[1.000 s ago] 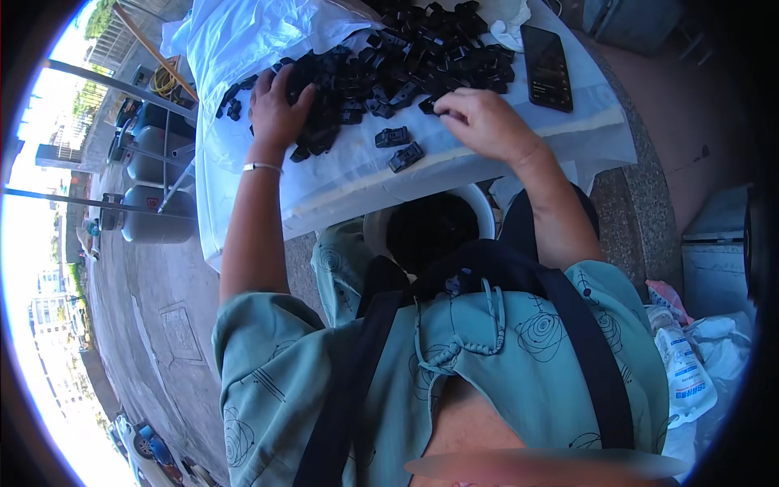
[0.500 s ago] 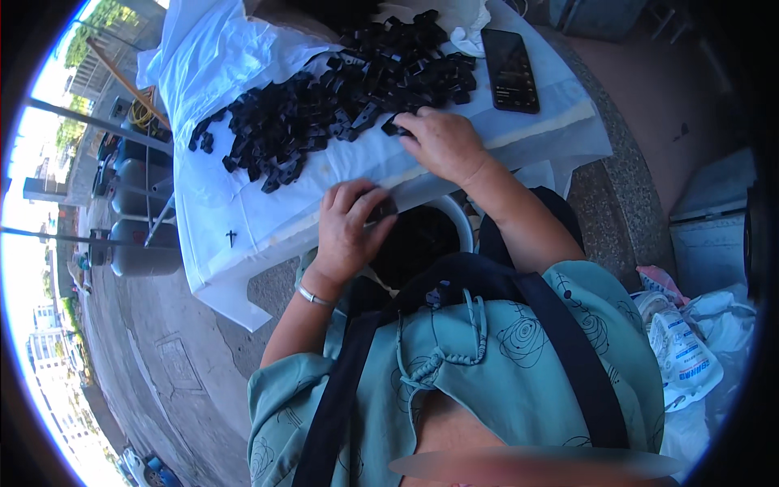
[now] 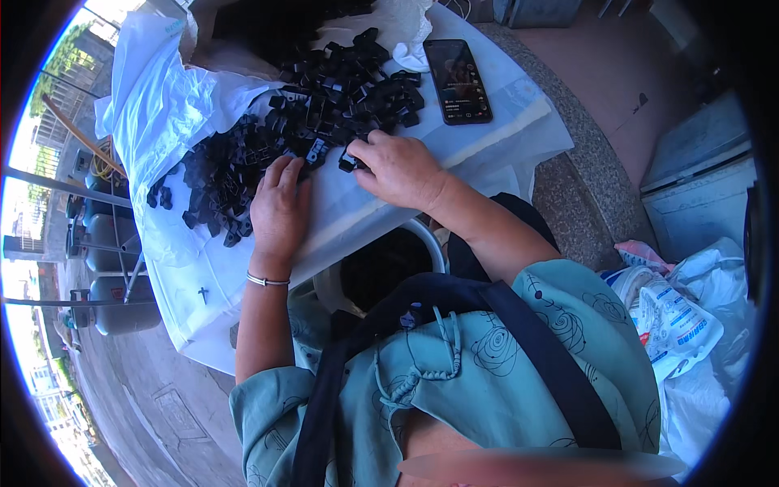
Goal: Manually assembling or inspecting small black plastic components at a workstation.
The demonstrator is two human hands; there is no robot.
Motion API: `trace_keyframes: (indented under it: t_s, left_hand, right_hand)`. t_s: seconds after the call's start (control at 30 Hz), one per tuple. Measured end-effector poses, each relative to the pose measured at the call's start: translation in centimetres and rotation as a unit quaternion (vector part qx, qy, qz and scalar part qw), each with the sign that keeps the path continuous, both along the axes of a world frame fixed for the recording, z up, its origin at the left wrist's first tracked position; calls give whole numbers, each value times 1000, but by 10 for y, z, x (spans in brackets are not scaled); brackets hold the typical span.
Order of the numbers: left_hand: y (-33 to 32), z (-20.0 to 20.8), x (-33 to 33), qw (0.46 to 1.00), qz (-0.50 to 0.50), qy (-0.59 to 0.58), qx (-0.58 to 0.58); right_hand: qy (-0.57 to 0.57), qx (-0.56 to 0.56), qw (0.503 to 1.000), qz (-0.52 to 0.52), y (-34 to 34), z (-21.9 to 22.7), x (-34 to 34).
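Observation:
A heap of small black plastic parts [image 3: 219, 174] spreads over the white-covered table [image 3: 195, 329]. At the heap's near edge lies my left hand [image 3: 280, 211], fingers stretched over the parts and thumb apart, with nothing visible held. My right hand [image 3: 402, 170] pinches a small black plastic part [image 3: 349, 161] between thumb and fingers, just right of the heap. Below the table's near edge, between my legs, stands a pale bucket [image 3: 439, 250] with a dark inside; its contents are too dark to make out.
A black phone [image 3: 458, 81] with a lit screen lies right of the heap, beside a crumpled white cloth [image 3: 411, 56]. A white plastic bag [image 3: 162, 89] covers the far left. One cross-shaped black piece [image 3: 203, 295] lies apart. Filled plastic bags [image 3: 690, 316] sit at right; grey tanks [image 3: 122, 304] stand left.
My left hand has moved from over the bucket up to the heap, and the dark part it held no longer shows. My right hand still pinches a part. The whole view has shifted.

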State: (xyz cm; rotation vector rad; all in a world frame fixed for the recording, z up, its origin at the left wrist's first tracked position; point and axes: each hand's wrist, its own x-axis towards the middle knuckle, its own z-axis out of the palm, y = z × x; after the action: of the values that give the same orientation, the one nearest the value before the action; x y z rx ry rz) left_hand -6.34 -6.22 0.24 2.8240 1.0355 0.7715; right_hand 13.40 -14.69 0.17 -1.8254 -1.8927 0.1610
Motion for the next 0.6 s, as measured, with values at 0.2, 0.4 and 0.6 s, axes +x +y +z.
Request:
trace_keyframes:
  t_s: [0.2,0.4,0.6]
  left_hand:
    - [3,-10,4,998,35,-29,33]
    - [0,-14,0,997,24,-63,34]
    - [-2,-11,6,994,53,-66,72]
  right_hand:
    - [32,79,996,0,-2,-6,8]
    - [72,106,990,63,-9,-6,24]
    - [-32,130,991,26,-3,-12,2]
